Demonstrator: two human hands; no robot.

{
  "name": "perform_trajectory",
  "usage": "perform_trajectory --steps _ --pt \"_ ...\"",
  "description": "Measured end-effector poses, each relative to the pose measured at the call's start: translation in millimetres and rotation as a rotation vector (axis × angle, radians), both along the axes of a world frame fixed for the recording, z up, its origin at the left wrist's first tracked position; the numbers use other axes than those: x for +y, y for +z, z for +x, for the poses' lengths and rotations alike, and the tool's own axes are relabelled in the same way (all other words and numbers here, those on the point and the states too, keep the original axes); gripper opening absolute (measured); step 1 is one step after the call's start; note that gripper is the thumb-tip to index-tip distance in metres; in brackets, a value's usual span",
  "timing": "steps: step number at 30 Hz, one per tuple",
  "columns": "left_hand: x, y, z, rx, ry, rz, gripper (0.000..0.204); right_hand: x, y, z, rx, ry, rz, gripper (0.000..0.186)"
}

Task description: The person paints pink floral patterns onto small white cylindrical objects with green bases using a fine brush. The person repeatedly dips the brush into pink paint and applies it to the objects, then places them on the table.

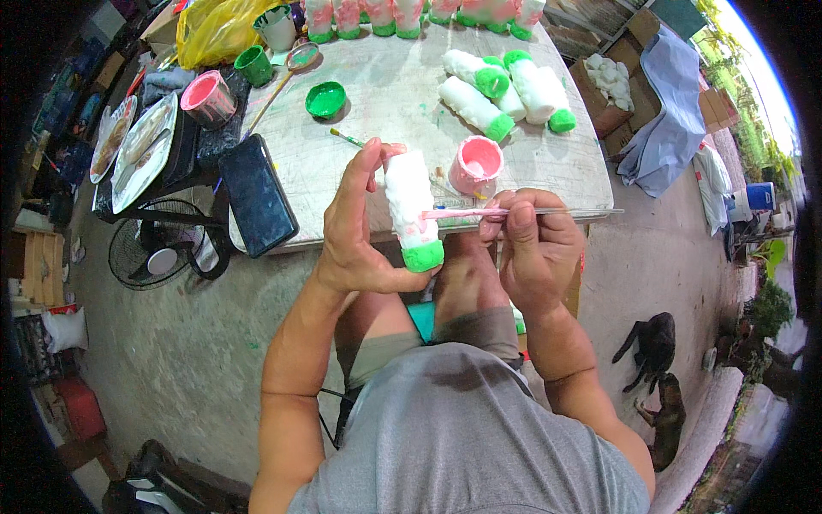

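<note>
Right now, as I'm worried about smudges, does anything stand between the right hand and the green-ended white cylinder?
Only the paintbrush, held in the right hand, its pink tip apparently touching the green-ended white cylinder. Nothing else visible intervenes; the pink paint cup stands beyond the brush.

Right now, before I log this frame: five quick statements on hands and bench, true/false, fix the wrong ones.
1. The left hand holds a white cylinder with a green end. True.
2. The right hand holds the phone. False: it holds a thin brush; the phone lies by the table's left edge.
3. The brush's pink tip is at the side of the held cylinder. True.
4. The held cylinder's green end points away from the person. False: it points toward the person.
5. The shallow green dish stands to the left of the pink pot. True.
</note>
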State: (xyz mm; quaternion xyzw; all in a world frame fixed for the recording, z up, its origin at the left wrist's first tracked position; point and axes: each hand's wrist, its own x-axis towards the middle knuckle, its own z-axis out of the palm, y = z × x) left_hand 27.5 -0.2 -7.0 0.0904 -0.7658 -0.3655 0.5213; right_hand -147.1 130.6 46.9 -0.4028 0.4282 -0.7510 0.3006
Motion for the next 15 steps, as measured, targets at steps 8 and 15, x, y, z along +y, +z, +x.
perform_trajectory --steps 8,15 --pt "-2.1 -4.2 0.4 0.042 -0.069 0.035 0.135 0.0 -2.1 -1.0 0.152 -0.091 0.012 0.017" --pt "-0.7 -2.2 -0.8 0.055 -0.081 0.014 0.132 -0.8 2.9 -0.5 0.025 0.03 -0.022 0.016"
